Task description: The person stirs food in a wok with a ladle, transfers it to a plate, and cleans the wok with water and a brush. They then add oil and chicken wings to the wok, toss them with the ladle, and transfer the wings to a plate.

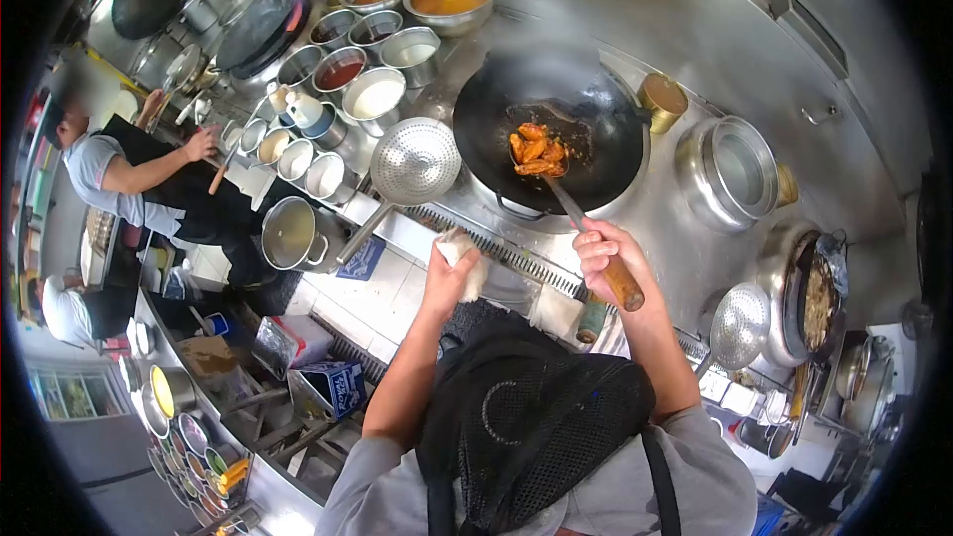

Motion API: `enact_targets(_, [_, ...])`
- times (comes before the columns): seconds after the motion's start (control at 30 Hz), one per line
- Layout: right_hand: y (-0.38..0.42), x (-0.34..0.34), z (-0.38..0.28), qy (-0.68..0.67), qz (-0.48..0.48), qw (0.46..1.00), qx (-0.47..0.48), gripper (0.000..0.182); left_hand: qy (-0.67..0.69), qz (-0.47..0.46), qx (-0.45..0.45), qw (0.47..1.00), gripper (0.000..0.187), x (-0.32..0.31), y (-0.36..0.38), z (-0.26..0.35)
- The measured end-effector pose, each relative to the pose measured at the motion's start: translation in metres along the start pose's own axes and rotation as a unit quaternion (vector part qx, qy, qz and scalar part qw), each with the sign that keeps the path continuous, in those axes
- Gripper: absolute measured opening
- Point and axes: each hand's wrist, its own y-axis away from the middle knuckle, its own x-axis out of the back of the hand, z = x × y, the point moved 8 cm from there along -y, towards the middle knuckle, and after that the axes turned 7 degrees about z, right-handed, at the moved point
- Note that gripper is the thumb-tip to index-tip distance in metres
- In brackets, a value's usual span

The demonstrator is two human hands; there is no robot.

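Observation:
My right hand (pixel 606 256) is wrapped round the wooden-ended handle of a cooking ladle (pixel 568 201). The ladle's bowl lies inside a black wok (pixel 620 154), loaded with reddish-brown sauced pieces of food (pixel 536 149). Dark sauce smears the wok wall beside them. My left hand (pixel 449 273) grips a crumpled off-white cloth (pixel 467 256), held in front of the stove edge and apart from the wok. To the wok's left, a perforated strainer (pixel 417 161) rests with its handle pointing toward me.
Several metal pots of sauces and liquids (pixel 377 94) crowd the left of the stove. A steel pot (pixel 290 233) stands below them. Stacked steel basins (pixel 730 169) and a brass-coloured container (pixel 662 99) are right of the wok. A co-worker (pixel 139 174) stands at far left.

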Motion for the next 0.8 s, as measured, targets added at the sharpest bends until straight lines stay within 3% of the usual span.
enact_targets(0.07, [0.001,0.01,-0.001,0.006,0.005,1.0,0.012,0.011,-0.007,-0.031,-0.016,0.999,0.047,-0.012,-0.01,0.009])
enact_targets(0.2, [0.006,0.014,0.001,0.049,0.027,0.998,0.027,0.011,0.053,-0.057,0.064,0.995,0.039,-0.007,-0.013,-0.007])
enact_targets(0.3, [0.015,0.011,0.002,0.087,0.081,0.992,0.051,0.025,0.056,-0.009,0.087,0.995,0.034,0.017,0.001,-0.026])
enact_targets(0.37, [0.022,0.007,-0.001,0.142,0.064,0.985,0.069,0.011,0.075,0.016,0.112,0.991,0.031,0.034,0.012,-0.04])
enact_targets(0.47, [0.045,-0.004,0.002,0.205,0.09,0.972,0.066,0.01,0.064,0.017,0.11,0.992,0.028,0.056,0.028,-0.048])
enact_targets(0.67, [0.064,-0.028,-0.001,0.262,0.103,0.957,0.07,0.009,0.068,0.136,0.155,0.976,0.027,0.124,0.059,-0.082])
enact_targets(0.8, [0.068,-0.047,0.006,0.26,0.069,0.963,0.021,0.006,0.105,0.224,0.181,0.952,0.035,0.176,0.095,-0.112])
